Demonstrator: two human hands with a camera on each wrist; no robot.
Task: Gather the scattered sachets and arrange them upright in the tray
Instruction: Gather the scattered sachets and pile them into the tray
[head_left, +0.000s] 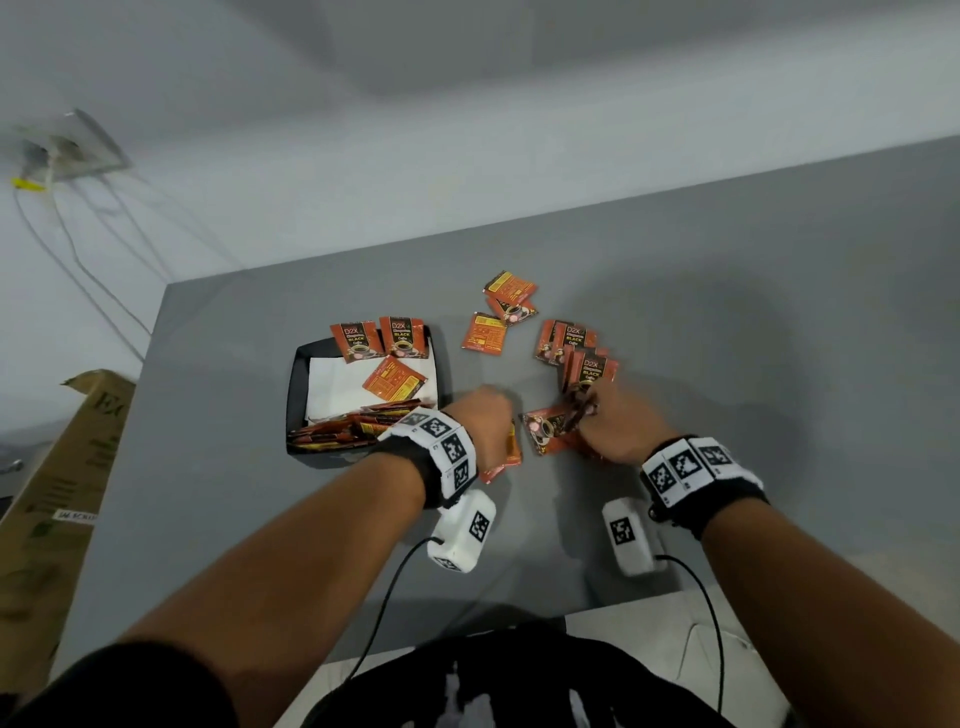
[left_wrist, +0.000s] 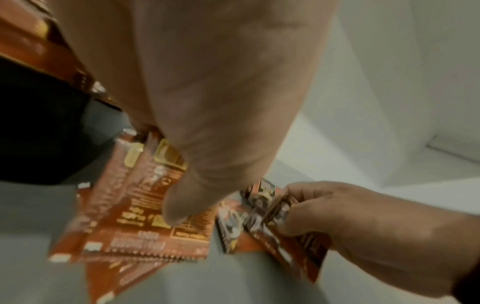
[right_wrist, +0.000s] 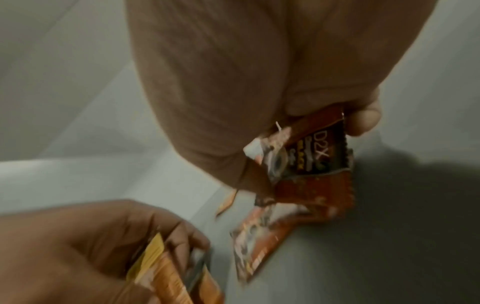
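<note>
Both hands worked just right of the tray (head_left: 293, 395): the left hand (head_left: 480, 421) clamped a stack (left_wrist: 145, 216) of sachets, long axis down toward the table; the right hand (head_left: 618, 431) pinched a sachet (right_wrist: 309, 152). Some sachets stood along the tray's near and far walls. One lay flat inside. Loose sachets (head_left: 569, 345) remained beyond, pointing all ways.

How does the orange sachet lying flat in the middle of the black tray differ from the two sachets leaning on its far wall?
The flat orange sachet lies on the white paper, yellow-printed back up, turned diagonally. The two leaning sachets stand almost upright against the black tray, showing their dark fronts. All look the same size and brand.
</note>
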